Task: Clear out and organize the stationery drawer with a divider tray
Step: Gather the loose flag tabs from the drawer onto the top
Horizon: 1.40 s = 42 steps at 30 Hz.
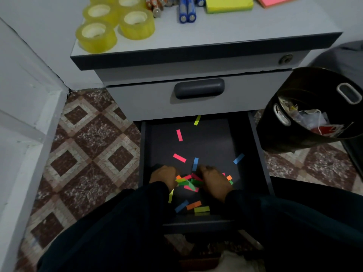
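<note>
Inside the open drawer (196, 220), both hands (213, 178) cup a heap of coloured paper strips (189, 182)

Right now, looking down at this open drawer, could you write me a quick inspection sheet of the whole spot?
Surface: dark drawer pulled open, floor bare at the back.
Job's things: coloured paper strips scattered; a heap gathered between the hands. No divider tray seen.
Clutter: cabinet top holds tape rolls, batteries and sticky note pads.
Hands: left hand and right hand are cupped against the heap; fingers hidden.
Cables: nothing seen.
Surroundings: black bin with rubbish at right, patterned tile floor, white wall at left.
</note>
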Tool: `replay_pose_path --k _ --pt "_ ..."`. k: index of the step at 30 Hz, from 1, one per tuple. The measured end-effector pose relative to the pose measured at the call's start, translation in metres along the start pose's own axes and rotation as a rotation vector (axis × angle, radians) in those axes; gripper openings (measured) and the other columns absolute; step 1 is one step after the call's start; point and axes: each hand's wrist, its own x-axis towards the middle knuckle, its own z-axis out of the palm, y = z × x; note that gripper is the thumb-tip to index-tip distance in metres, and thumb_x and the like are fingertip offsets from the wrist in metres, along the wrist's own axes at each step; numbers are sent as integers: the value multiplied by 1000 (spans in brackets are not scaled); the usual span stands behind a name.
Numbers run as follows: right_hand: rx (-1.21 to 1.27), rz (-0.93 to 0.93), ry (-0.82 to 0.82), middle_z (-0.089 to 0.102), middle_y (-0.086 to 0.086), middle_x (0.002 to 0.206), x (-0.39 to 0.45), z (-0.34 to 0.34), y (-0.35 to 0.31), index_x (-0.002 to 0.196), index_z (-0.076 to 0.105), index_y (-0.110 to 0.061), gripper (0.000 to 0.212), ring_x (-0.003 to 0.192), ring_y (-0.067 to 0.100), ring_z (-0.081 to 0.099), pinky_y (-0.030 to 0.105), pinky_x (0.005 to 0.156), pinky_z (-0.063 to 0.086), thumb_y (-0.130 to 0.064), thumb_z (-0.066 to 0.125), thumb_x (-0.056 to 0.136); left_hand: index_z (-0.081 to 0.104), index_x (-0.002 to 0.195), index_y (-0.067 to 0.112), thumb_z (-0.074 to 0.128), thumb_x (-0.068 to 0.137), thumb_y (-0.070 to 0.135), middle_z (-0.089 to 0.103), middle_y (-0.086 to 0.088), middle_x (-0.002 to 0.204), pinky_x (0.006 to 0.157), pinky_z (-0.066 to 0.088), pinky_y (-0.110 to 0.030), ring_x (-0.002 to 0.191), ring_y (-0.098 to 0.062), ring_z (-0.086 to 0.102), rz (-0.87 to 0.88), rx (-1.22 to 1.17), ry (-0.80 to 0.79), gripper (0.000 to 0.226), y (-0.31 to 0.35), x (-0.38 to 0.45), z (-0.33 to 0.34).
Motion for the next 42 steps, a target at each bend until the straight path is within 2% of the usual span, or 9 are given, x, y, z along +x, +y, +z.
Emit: replay_pose_path --k 6,8,12,15,18,21,32,36,42 --pt "50 67 33 55 6 131 -2 -7 14 132 51 -17 37 117 22 56 33 102 44 -9 42 96 67 108 6 71 82 17 66 -11 110 78 46 -24 95 -22 61 -97 -341 31 28 -8 -1 -5" --pt "134 171 51 60 8 125 -2 -12 17 125 58 -13 31 111 23 59 32 97 47 -13 45 96 65 106 2 72 81 11 64 -17 102 76 53 -32 83 -23 59 -156 -553 31 27 -6 -2 -7" --pt "349 262 58 62 2 92 -7 -29 17 86 66 -13 4 87 16 58 26 74 46 -15 63 88 59 114 -4 69 83 3 56 -14 98 49 56 -26 80 -25 60 -242 -917 -4 34 3 -13 -17" --pt "585 328 91 60 3 72 -17 -40 16 61 56 -19 33 76 24 64 36 76 55 8 59 79 58 112 -10 66 85 1 59 -16 91 43 54 -22 68 -19 59 -247 -1080 -15 31 13 -28 -22" --pt "851 354 107 56 8 66 -30 -53 9 64 54 -10 32 56 21 60 28 57 55 17 56 80 60 95 -1 65 86 3 61 -9 79 45 55 -21 66 -17 60 -237 -1157 -32 12 24 -43 -28" --pt "965 311 105 56 10 66 -45 -74 2 68 52 -7 29 47 15 58 22 47 51 17 56 83 61 105 -3 65 86 4 63 -8 81 50 56 -22 68 -18 62 -192 -1195 -17 21 32 -54 -37" --pt "1127 173 255 50 14 65 -99 -165 -24 67 45 -4 31 58 22 55 19 41 51 23 51 82 56 114 -10 63 87 1 61 -12 83 52 57 -24 70 -20 60 -32 -1232 134 30 77 -110 -111" --pt "1136 107 302 53 13 66 -114 -203 -38 66 48 -4 30 56 18 57 18 43 51 20 54 82 59 99 -1 57 90 -1 57 -10 78 77 54 -36 66 -17 57 32 -1223 162 9 103 -129 -148" --pt "1200 38 355 53 15 69 -128 -250 -50 71 46 -3 28 62 23 56 20 43 52 23 50 82 53 120 -7 55 91 -1 56 -9 75 82 50 -37 57 -15 60 59 -1201 192 29 124 -137 -196"
